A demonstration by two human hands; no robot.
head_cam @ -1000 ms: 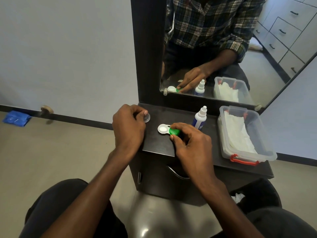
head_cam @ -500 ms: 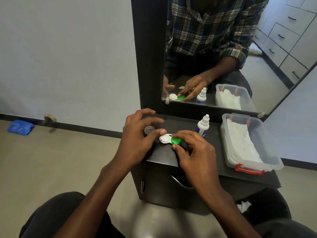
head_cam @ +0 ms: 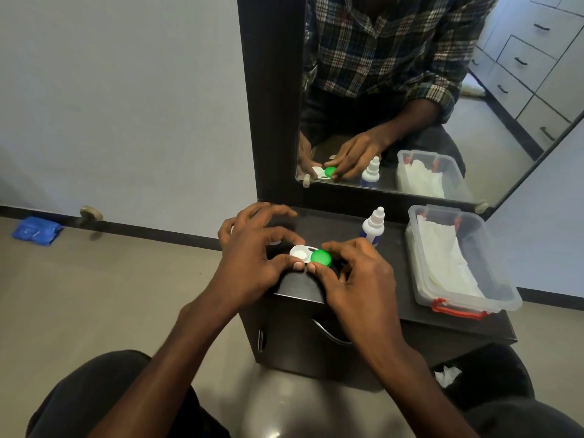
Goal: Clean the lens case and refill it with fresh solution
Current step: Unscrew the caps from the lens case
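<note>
A white lens case (head_cam: 299, 251) lies on the dark cabinet top (head_cam: 395, 298). Its left well is uncovered; a green cap (head_cam: 321, 257) sits on the right well. My left hand (head_cam: 252, 257) pinches the white left end between thumb and forefinger. My right hand (head_cam: 357, 276) grips the green cap with thumb and fingertips. A small clear cap (head_cam: 275, 242) lies mostly hidden under my left fingers. The white and blue solution bottle (head_cam: 373, 227) stands upright just behind my right hand.
A clear plastic box (head_cam: 493, 267) with orange latches holds white tissues at the right of the cabinet top. A dark-framed mirror (head_cam: 271, 99) rises behind and reflects the scene. A blue cloth (head_cam: 36, 230) lies on the floor at far left.
My left hand left the clear cap at the cabinet's left corner and moved right to take hold of the case's white end. My right hand stayed on the green cap.
</note>
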